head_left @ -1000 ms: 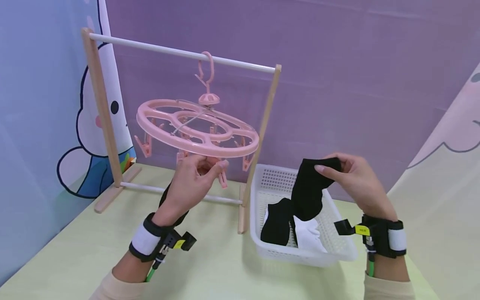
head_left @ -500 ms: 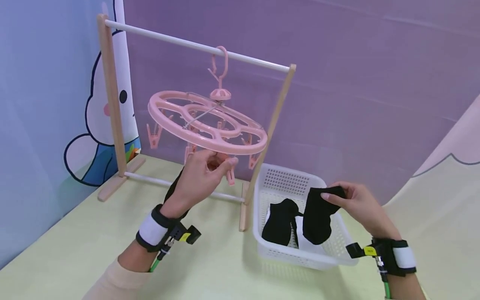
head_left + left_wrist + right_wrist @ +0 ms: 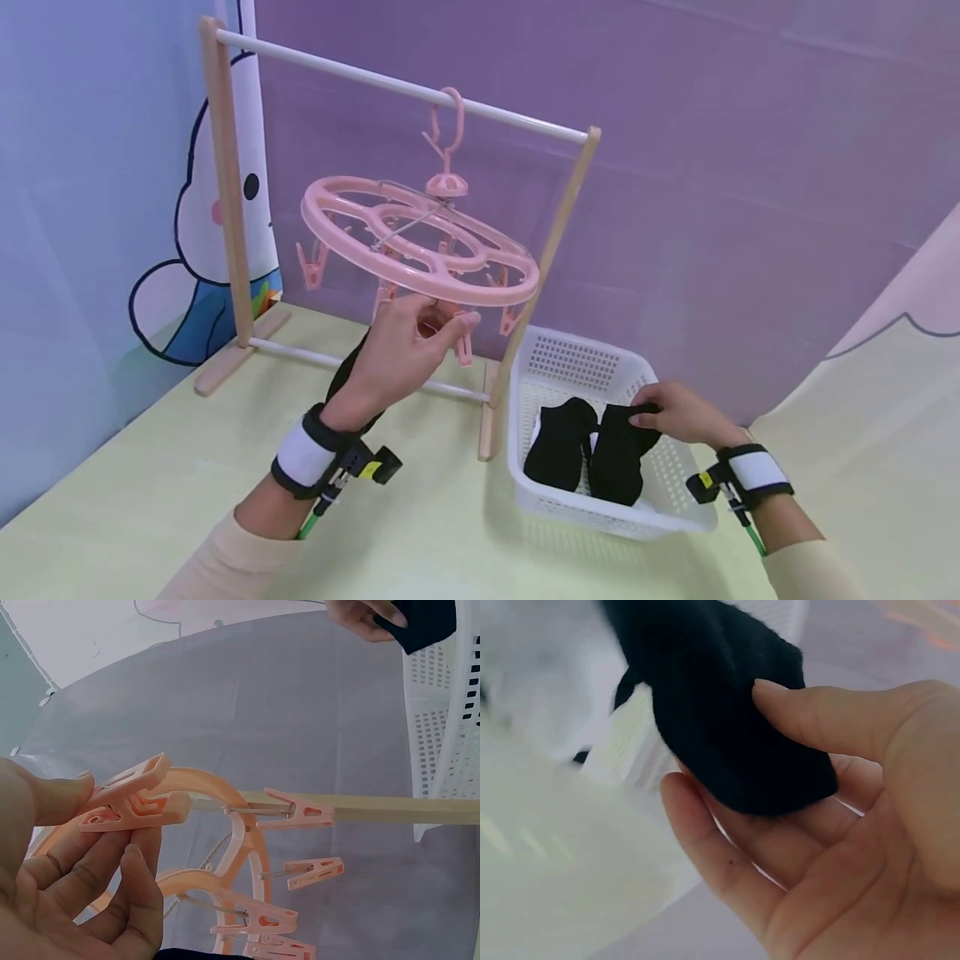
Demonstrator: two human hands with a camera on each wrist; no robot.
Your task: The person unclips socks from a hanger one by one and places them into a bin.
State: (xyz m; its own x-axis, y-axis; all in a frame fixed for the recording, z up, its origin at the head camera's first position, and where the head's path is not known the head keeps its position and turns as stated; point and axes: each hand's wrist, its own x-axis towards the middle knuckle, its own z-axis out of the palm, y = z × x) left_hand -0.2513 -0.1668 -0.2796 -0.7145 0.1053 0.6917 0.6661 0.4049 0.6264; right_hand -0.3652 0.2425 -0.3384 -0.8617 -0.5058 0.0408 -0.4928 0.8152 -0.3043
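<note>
My left hand (image 3: 401, 350) pinches a pink clothespin (image 3: 135, 802) below the round hanger (image 3: 420, 279), thumb on one side and fingers on the other. In the left wrist view the clothespin's tips stand apart with nothing between them. My right hand (image 3: 686, 412) pinches the top edge of a black sock (image 3: 618, 458) between thumb and fingers, as the right wrist view also shows. That sock hangs down into the white basket (image 3: 528, 492), beside another black sock (image 3: 558, 446) lying there. Dark cloth (image 3: 347, 367) is partly hidden behind my left wrist.
The hanger hooks over the white bar (image 3: 360, 75) of a wooden-legged rack (image 3: 232, 217). Several other clothespins, one a pink clothespin (image 3: 312, 267) at the left, dangle from its ring. Purple cloth (image 3: 712, 208) hangs behind the pale green table (image 3: 435, 533).
My right hand has lowered the black sock into the basket and shifted slightly left. My left hand keeps its pinch on the clothespin. The head view has tilted and shifted a little.
</note>
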